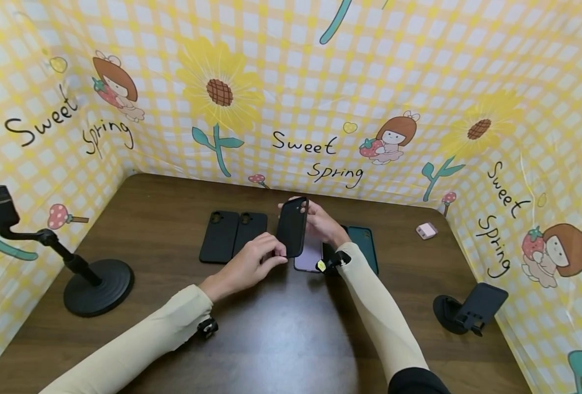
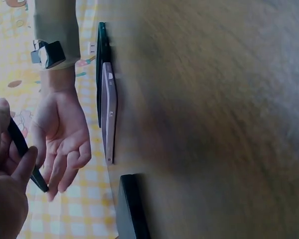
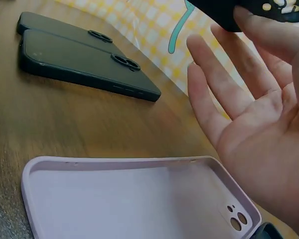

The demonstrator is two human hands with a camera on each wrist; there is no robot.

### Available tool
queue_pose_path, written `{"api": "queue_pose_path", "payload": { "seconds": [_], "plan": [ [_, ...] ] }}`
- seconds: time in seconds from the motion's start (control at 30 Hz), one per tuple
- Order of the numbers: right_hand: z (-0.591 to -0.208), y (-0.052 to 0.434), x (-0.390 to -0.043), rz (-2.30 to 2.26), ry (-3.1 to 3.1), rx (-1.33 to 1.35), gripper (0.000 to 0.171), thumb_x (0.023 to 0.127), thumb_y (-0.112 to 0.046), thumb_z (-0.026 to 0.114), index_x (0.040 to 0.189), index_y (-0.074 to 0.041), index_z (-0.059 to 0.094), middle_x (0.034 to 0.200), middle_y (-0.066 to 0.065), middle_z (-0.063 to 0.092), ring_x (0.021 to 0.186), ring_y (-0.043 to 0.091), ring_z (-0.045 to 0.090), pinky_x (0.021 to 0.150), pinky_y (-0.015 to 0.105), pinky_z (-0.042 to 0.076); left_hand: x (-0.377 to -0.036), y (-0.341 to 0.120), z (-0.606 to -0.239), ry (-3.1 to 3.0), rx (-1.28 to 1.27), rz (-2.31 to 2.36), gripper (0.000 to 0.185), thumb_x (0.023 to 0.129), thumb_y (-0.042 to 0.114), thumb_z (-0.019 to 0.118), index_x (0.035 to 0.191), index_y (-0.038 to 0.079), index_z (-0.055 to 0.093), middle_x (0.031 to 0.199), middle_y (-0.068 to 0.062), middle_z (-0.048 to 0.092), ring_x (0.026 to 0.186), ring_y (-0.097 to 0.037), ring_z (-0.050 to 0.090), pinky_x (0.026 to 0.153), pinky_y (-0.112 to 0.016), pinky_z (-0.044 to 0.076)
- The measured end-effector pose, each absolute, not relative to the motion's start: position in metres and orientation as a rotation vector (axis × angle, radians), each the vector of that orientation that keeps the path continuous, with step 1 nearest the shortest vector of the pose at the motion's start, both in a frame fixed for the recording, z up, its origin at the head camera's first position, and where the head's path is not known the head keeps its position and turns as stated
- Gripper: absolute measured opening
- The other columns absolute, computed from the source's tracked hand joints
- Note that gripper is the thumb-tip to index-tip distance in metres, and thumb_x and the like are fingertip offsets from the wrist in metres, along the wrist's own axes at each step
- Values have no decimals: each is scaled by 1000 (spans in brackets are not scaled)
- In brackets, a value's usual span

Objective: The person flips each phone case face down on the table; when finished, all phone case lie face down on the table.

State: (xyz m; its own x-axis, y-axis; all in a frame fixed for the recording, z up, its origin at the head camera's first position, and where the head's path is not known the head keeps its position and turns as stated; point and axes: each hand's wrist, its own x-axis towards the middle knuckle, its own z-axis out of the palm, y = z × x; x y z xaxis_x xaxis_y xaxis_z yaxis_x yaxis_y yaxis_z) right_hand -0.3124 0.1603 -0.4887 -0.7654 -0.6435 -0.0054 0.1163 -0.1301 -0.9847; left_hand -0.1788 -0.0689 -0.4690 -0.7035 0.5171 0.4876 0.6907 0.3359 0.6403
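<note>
Both hands hold a black phone case [image 1: 291, 230], raised and tilted above the table, with a camera cutout near its top corner. My left hand [image 1: 253, 257] pinches its lower end between thumb and fingers. At the upper end, my right hand [image 1: 322, 223] grips the side, its thumb on the case [image 3: 222, 12] and other fingers loosely spread in the right wrist view. Below the right hand lies a lilac phone case [image 3: 119, 199], hollow side up. Two dark phone cases [image 1: 220, 238] lie side by side to the left.
A teal phone case [image 1: 363, 246] lies right of the lilac one, partly behind the right wrist. A black stand [image 1: 98, 287] is at the left, a small phone holder [image 1: 478, 309] at the right. A pink-white charger [image 1: 426, 231] sits at the back right. Patterned cloth [image 1: 291, 98] encloses the table.
</note>
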Motion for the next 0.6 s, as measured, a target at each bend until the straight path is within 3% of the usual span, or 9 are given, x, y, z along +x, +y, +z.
{"api": "queue_pose_path", "payload": {
  "seconds": [0.1, 0.2, 0.3, 0.4, 0.47, 0.6],
  "plan": [
    [-488, 162, -313, -1948, 1641, -533, 25, 108, -10, 48, 126, -23, 60, 153, 23, 51, 124, 12, 64, 98, 30, 55, -180, -70, -470, -2404, -1084, -1407, 8, 96, 15, 72, 94, 17, 65, 95, 5, 65, 91, -8, 57, 77, -25, 53],
    [-488, 163, -312, -1983, 1634, -490, 24, 108, -7, 47, 122, -21, 60, 134, 10, 67, 111, 11, 68, 92, 27, 56, -182, -71, -470, -2403, -1070, -1507, 12, 96, 12, 73, 103, 15, 64, 95, 4, 66, 91, -7, 62, 84, -32, 58],
    [-487, 163, -312, -2038, 1582, -485, 21, 109, -5, 45, 120, -18, 59, 117, 0, 71, 100, 11, 70, 87, 26, 56, -184, -70, -469, -2416, -1068, -1524, 42, 94, 11, 75, 132, 14, 56, 95, 4, 68, 92, -9, 66, 94, -43, 56],
    [-486, 163, -311, -2068, 1570, -462, 21, 108, -4, 47, 118, -17, 60, 105, -3, 70, 92, 9, 70, 84, 25, 57, -183, -68, -466, -2484, -1084, -1331, 78, 94, 16, 76, 159, 17, 33, 102, 2, 68, 96, -13, 64, 92, -39, 54],
    [-485, 163, -311, -2053, 1613, -442, 21, 107, -3, 49, 117, -17, 61, 102, -4, 69, 90, 8, 70, 84, 25, 58, -181, -68, -465, -2506, -1096, -1129, 87, 94, 21, 77, 164, 17, 25, 110, 0, 67, 100, -16, 62, 90, -37, 53],
    [-484, 162, -312, -1976, 1804, -418, 19, 105, -6, 55, 120, -15, 63, 103, -4, 71, 88, 10, 71, 87, 32, 59, -180, -69, -467, -2435, -1061, -812, 84, 91, 29, 80, 159, 7, 37, 117, -4, 67, 110, -19, 60, 93, -39, 52]
  ]
}}
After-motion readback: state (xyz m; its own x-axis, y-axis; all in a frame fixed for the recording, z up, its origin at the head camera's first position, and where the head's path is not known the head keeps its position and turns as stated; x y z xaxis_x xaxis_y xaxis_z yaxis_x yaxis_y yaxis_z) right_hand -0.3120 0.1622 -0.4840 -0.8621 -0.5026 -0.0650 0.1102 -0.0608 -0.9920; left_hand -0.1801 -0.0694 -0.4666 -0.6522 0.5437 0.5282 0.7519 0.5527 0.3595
